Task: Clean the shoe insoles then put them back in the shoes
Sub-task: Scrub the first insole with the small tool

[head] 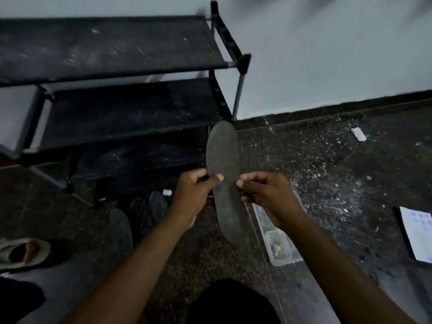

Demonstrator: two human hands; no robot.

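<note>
Both hands on one dark grey insole [224, 164], held in the air above the speckled floor [327, 164], toe end pointing away toward the black shoe rack [112, 50]. Left hand [194, 195] pinches its left edge at mid-length, thumb on top. Right hand [268, 195] pinches the right edge, fingers curled closed on it. Beige shoe [21, 252] on the floor far left. Clear plastic container [280, 253] below the right wrist.
</note>
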